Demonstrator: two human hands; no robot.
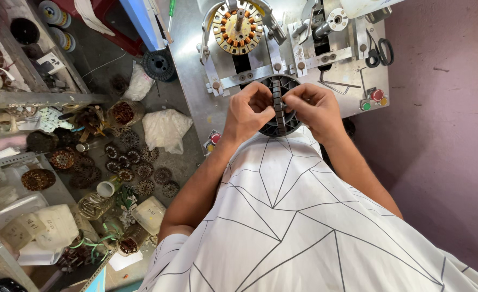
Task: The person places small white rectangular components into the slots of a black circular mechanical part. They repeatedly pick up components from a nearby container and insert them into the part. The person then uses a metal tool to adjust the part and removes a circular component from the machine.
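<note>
Stator core (pixel 280 105), a dark round slotted ring, sits at the near edge of the metal desk (pixel 190 70), just in front of the person's white shirt; the left hand (pixel 248 112) is pinched closed on its left rim and the right hand (pixel 313 106) on its right rim, fingertips meeting near the centre strip; doing this well seems to call for even pressure from both sides, thumbs steady, the ring kept level; its flat face points up at the camera; being round it has no clear long axis, though the centre strip runs away from the person, toward the copper-wound stator (pixel 238 27).
</note>
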